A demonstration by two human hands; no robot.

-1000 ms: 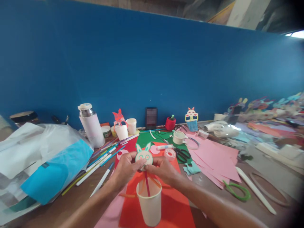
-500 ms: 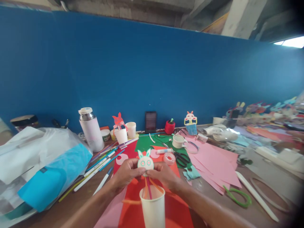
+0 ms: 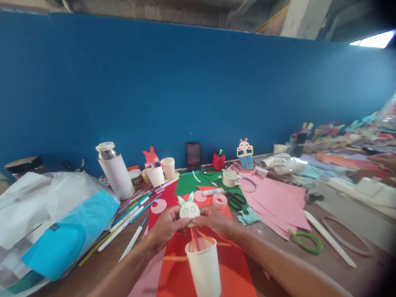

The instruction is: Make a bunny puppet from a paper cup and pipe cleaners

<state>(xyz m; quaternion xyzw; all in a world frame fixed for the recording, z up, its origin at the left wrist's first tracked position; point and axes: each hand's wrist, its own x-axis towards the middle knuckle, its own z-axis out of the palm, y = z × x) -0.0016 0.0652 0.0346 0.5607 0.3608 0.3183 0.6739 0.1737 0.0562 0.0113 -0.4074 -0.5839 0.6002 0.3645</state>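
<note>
A white paper bunny head (image 3: 189, 213) with green-edged ears and ringed eyes is pinched between my two hands. My left hand (image 3: 169, 222) grips its left edge and my right hand (image 3: 213, 220) its right edge, thumbs near the chin. Below the head, orange strips and a dark pink stick (image 3: 196, 239) run down into a white paper cup (image 3: 204, 266). More orange strips (image 3: 175, 258) stick out from the cup's sides. The cup stands, slightly tilted in view, over red paper (image 3: 235, 268). How the stick meets the head is hidden by my fingers.
Markers (image 3: 133, 243), a flask (image 3: 116, 173) and a plastic bag (image 3: 74, 222) are at left. Beyond my hands lie a tape roll (image 3: 219, 201), black scissors (image 3: 235, 201) and a mug (image 3: 230, 178). Pink sheets (image 3: 278, 202) and a green pipe cleaner (image 3: 306, 241) are at right. Finished cup figures stand behind.
My view has shifted slightly. The cup sits a little farther right and tilts more beneath the bunny head. Both hands keep their hold on the head. A person's hand shows at far right.
</note>
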